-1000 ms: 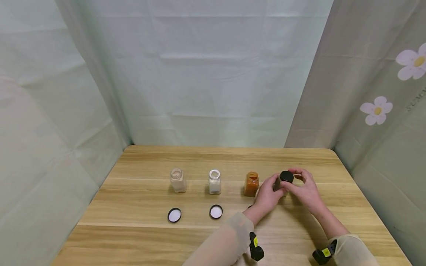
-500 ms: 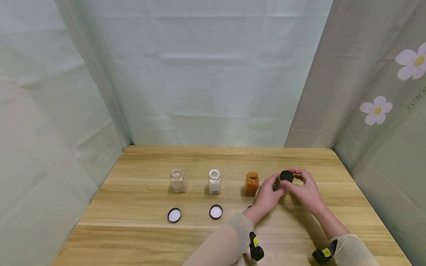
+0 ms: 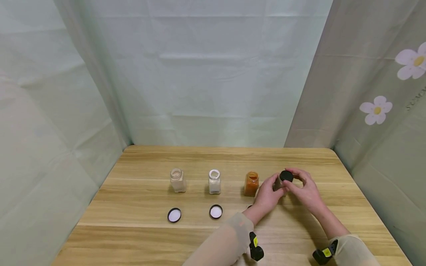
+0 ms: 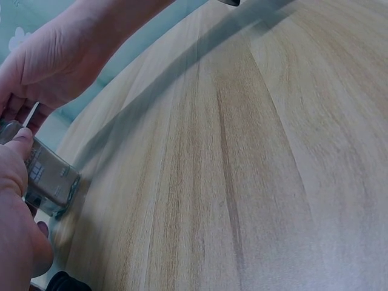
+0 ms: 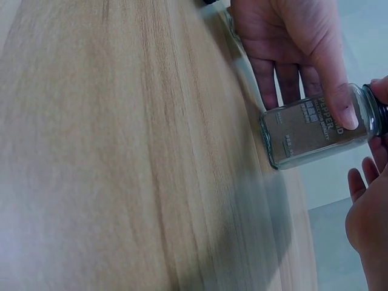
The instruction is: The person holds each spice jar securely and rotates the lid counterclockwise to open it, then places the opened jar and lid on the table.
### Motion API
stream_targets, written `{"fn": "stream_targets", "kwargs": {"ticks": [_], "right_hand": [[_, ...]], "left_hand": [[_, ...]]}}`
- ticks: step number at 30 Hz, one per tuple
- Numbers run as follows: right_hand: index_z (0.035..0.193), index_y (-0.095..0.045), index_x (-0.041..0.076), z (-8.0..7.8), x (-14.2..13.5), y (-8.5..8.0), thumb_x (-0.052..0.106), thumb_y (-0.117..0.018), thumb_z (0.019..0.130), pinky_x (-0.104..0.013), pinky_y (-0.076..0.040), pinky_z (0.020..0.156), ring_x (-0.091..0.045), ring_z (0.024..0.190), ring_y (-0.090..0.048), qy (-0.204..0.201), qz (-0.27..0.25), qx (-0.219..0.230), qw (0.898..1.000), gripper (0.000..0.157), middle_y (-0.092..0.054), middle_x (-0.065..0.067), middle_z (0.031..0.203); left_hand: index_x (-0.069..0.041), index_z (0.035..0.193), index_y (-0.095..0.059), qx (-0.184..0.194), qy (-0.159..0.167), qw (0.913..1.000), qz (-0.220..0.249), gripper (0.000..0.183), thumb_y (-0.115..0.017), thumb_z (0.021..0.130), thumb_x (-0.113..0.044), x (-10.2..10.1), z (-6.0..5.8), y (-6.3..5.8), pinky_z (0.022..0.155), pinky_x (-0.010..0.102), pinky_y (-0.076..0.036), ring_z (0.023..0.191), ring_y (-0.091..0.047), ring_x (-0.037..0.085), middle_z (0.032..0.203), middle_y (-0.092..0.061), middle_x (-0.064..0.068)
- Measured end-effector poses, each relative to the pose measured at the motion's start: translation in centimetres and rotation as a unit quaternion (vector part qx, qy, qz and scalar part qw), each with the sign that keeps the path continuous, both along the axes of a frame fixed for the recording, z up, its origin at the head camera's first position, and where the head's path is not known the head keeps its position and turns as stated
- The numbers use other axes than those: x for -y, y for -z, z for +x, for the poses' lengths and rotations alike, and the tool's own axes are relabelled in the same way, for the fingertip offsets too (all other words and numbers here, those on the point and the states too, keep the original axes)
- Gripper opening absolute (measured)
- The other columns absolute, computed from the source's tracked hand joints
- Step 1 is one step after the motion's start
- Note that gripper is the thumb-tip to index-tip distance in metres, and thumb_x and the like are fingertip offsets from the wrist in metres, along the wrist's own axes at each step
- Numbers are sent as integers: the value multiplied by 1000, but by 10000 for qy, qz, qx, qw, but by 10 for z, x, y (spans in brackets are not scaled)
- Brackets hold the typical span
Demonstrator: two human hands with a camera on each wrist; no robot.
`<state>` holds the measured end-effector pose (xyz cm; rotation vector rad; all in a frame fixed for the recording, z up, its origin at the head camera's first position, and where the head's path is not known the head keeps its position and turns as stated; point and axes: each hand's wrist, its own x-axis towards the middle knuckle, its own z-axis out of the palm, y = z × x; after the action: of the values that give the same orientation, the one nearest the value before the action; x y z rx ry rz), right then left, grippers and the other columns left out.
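At the right of the table, my left hand grips a square glass pepper jar by its body. Its thumb lies across the printed label, and grey-brown powder fills the jar. Thumb and fingers of my right hand pinch the black lid, which sits on the jar's mouth. The jar stands upright, its base at the wood in the right wrist view. Just left of my left hand is an uncapped jar of orange-red powder.
Farther left stand two more uncapped jars, one of white contents and one of pale beige powder. Two black-rimmed lids lie white side up before them, a middle lid and a left lid. Another dark rim peeks out beside my left wrist.
My right thumb and fingers have shifted slightly round the black lid. My left hand keeps its grip on the pepper jar, and the other jars and lids stay where they were.
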<state>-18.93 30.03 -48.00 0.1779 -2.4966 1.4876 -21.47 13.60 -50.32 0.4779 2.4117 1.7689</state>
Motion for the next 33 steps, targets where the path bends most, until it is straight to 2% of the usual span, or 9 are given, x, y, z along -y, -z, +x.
{"fn": "stream_targets", "kwargs": {"ticks": [3,9,12,18,25,33], "right_hand": [[143,-59,9,0,0,0,21,-74,97,-51,-34,102,-14,121,-44,-55,57,-72,9999,50,-50,-10,139],[145,-57,5,1,-1,1,19,-71,99,-19,-35,102,-11,121,-44,-205,-37,-173,9996,49,-49,-10,140],[144,-57,4,1,-2,2,16,-70,99,-13,-34,100,-9,121,-45,-267,-104,-259,9993,48,-50,-11,140],[146,-56,6,0,-4,5,12,-70,99,-19,-36,102,-6,122,-45,-302,-199,-310,9989,49,-50,-13,143],[149,-54,15,2,-4,3,16,-73,97,-29,-37,102,-6,125,-44,-194,-184,-171,9995,55,-50,-10,147],[150,-54,15,3,-2,1,16,-76,95,-37,-36,104,-7,125,-43,-136,-182,-108,9997,59,-49,-9,148]], "left_hand": [[-28,127,-66,-58,-2,10000,10,34,-75,95,-35,0,0,0,108,36,-43,126,-53,7,130,-62,-13],[-24,132,-66,-92,-30,9999,120,41,-77,94,-34,-1,0,1,110,35,-41,129,-53,8,134,-62,-10],[-23,135,-65,-68,-34,9999,142,44,-76,94,-35,-1,1,2,111,34,-41,129,-52,8,135,-61,-10],[-23,137,-64,-45,-56,9999,87,46,-76,94,-36,-1,1,1,110,34,-41,129,-52,8,137,-60,-9],[-26,130,-66,-151,4,9999,-46,37,-76,95,-31,0,2,-1,107,33,-43,125,-54,7,131,-62,-10],[-27,131,-65,-177,-22,9998,-77,38,-76,95,-31,1,1,0,106,33,-44,124,-55,8,131,-62,-10]]}}
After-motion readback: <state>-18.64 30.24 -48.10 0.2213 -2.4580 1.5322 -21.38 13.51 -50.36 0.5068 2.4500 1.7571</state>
